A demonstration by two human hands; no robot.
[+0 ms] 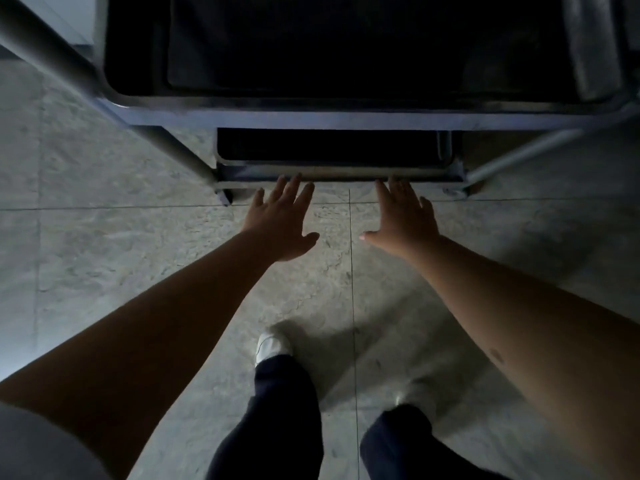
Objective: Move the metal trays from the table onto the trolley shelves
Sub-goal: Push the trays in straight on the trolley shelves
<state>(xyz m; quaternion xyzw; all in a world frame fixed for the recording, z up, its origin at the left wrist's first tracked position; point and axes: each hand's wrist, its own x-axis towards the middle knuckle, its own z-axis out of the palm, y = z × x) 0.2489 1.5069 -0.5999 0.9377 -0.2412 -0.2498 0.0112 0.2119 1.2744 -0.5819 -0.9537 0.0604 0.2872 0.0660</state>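
Observation:
I look straight down at a metal trolley with tube legs. A dark metal tray lies on its upper shelf. On the lower shelf another dark tray shows under the upper rim. My left hand and my right hand reach down side by side, fingers spread, palms down. Their fingertips are at the front edge of the lower shelf. Neither hand holds anything.
The floor is pale stone tile. A thick trolley leg slants down at the left and a thinner one at the right, with small casters below. My two feet in white shoes stand just behind the hands.

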